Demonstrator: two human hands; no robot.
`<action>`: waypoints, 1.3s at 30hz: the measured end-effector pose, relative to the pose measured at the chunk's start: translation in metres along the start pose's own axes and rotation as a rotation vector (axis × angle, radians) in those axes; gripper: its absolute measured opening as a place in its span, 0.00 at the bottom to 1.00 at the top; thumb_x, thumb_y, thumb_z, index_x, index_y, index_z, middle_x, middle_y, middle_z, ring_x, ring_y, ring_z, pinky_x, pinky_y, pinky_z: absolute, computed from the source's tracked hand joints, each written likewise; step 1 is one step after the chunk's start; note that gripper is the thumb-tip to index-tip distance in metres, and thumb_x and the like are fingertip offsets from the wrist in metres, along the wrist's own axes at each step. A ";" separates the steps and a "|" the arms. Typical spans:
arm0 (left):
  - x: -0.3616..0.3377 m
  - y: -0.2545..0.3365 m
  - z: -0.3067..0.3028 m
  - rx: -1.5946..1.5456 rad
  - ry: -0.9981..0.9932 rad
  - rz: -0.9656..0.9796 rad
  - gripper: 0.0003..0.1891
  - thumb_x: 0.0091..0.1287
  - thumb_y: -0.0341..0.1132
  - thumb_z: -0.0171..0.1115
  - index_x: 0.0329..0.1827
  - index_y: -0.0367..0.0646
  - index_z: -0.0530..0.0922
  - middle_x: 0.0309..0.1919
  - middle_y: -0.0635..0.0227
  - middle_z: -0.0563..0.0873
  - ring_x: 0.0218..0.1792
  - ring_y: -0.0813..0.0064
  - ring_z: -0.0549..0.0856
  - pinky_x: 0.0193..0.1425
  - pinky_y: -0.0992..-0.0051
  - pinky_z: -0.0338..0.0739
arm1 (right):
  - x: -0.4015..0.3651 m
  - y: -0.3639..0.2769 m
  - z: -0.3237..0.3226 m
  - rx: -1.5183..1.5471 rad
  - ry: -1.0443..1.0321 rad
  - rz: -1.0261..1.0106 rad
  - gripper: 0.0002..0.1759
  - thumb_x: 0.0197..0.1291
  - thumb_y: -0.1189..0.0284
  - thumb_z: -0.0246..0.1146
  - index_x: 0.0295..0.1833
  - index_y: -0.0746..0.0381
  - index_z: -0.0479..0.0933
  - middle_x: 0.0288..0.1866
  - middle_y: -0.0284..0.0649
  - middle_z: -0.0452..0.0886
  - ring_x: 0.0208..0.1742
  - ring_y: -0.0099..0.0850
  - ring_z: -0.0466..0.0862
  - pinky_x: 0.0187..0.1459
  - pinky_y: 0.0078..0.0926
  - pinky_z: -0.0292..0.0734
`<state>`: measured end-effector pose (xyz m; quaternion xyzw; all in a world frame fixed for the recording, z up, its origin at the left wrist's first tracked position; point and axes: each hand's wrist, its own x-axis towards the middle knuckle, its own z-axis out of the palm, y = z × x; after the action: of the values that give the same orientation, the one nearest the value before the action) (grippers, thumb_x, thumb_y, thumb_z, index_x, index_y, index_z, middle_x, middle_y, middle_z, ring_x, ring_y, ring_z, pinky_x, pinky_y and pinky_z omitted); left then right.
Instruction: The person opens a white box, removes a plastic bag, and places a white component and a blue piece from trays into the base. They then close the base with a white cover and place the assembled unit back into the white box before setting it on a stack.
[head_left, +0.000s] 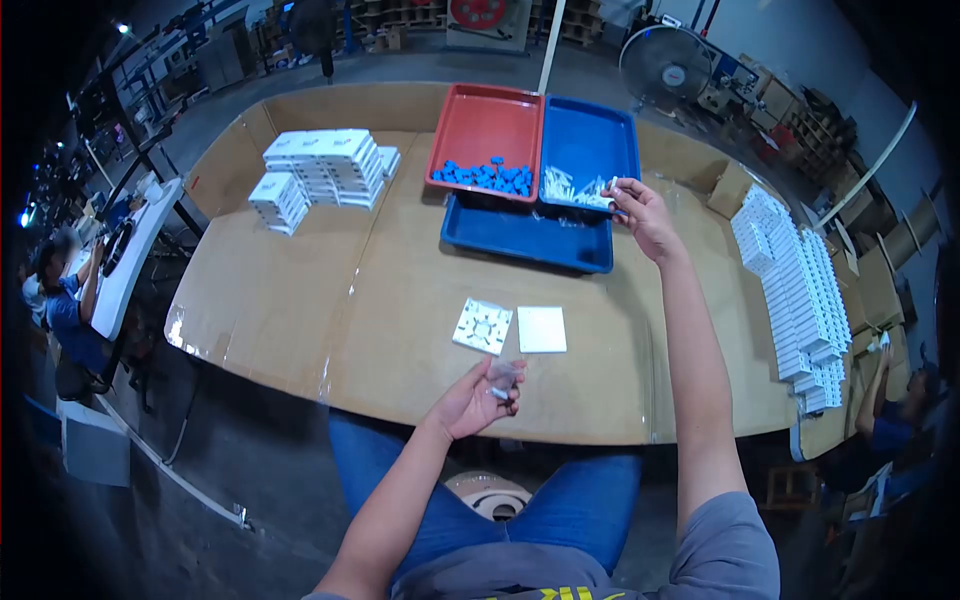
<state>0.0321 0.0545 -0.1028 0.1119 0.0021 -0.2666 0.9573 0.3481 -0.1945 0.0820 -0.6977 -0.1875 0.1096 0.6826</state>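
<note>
My left hand, palm up near the table's front edge, has its fingers curled round a small clear plastic bag with a small white piece at its lower end. My right hand reaches to the front right corner of the blue tray, fingertips pinched at small white bagged pieces; what they grip is too small to name. Just beyond my left hand lie a white square plate with dark markings and a plain white square, side by side.
A red tray holds several blue pieces. An empty-looking blue tray sits in front. White boxes are stacked left, white stacks right. People sit at far left and far right.
</note>
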 end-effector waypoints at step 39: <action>-0.010 -0.008 -0.002 0.246 -0.030 0.048 0.19 0.86 0.51 0.52 0.67 0.47 0.76 0.53 0.64 0.84 0.50 0.69 0.84 0.61 0.65 0.80 | -0.182 0.061 0.149 -0.401 -0.718 0.095 0.17 0.81 0.65 0.60 0.57 0.67 0.86 0.54 0.38 0.87 0.50 0.25 0.84 0.55 0.30 0.81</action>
<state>0.0200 0.0534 -0.1055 0.2245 -0.0477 -0.2435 0.9424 0.1294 -0.1329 -0.0035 -0.7422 -0.3990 0.3387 0.4187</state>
